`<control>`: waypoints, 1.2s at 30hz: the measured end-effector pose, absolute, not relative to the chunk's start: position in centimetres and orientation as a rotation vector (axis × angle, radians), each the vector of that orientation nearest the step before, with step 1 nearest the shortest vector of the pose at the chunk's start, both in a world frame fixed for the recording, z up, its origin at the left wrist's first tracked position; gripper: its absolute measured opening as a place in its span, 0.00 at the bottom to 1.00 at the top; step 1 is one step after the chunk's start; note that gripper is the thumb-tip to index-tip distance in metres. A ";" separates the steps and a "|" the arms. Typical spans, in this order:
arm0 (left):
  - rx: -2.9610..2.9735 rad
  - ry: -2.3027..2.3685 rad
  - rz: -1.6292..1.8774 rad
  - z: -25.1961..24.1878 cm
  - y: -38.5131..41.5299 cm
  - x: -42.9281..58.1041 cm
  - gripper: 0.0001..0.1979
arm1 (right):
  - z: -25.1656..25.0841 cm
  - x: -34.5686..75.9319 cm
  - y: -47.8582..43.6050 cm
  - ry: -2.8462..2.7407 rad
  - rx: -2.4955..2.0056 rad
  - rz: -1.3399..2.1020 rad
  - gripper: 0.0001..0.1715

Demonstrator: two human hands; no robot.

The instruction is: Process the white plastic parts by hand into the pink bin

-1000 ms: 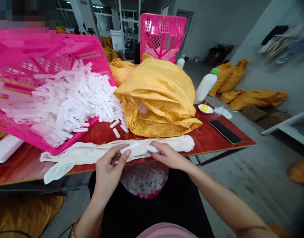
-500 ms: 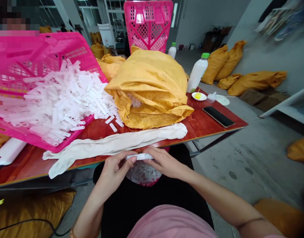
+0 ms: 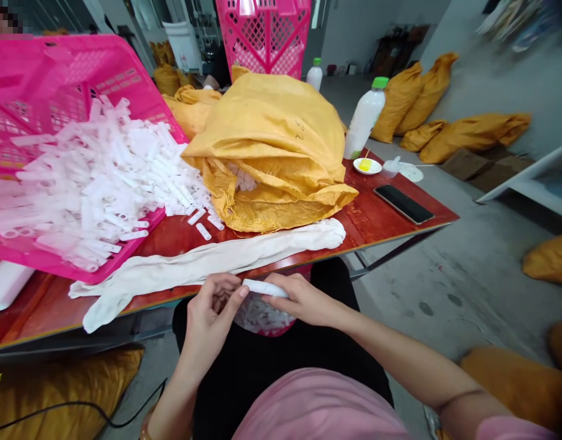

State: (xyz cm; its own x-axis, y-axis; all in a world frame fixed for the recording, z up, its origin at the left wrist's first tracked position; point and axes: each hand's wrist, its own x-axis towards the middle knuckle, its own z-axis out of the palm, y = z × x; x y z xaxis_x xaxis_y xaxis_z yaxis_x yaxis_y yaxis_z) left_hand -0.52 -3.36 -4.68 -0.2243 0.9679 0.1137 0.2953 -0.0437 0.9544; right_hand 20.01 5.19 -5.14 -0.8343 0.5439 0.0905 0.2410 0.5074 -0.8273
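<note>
White plastic strip (image 3: 265, 288) sits between our two hands, above our lap. Our right hand (image 3: 301, 299) pinches its right end, thumb and fingers pressed together on it. Our left hand (image 3: 211, 311) curls close by, fingers bent, thumb tip at the other end, though we cannot tell whether it grips. Below, a pink basket (image 3: 268, 333) in our lap holds a smaller pile of white pieces (image 3: 257, 315). Ahead, on a red table top (image 3: 367, 211), a tilted pink plastic crate (image 3: 79, 67) spills a far larger heap of similar pieces (image 3: 106, 177), with a few loose strips (image 3: 202, 231) at its edge. Most pieces appear to be left in that heap. A long white cloth (image 3: 207, 260) lies along the near table edge, beside a bulging yellow woven sack (image 3: 262, 153) with more pieces at its mouth (image 3: 244, 181).
</note>
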 end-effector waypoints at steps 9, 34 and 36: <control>1.464 1.599 1.228 -4.0 -3.0 1.4 0.16 | -6.9 19.8 5.0 -2.425 -0.789 0.894 0.13; 1.772 2.442 0.798 -3.6 7.5 -10.2 0.19 | -9.5 21.8 7.8 -2.815 -0.783 1.262 0.33; 1.786 2.506 0.729 -4.3 9.1 -11.0 0.20 | -6.6 21.0 11.1 -2.720 -0.555 1.543 0.18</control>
State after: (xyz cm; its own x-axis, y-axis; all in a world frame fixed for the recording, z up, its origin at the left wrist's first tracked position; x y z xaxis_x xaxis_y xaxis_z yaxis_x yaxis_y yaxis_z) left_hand -11.01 9.08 -4.26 -0.3618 0.8902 0.2769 0.8998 0.2559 0.3532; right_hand 21.02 11.06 -6.58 -0.9384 0.2826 -0.1991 0.3159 0.4671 -0.8259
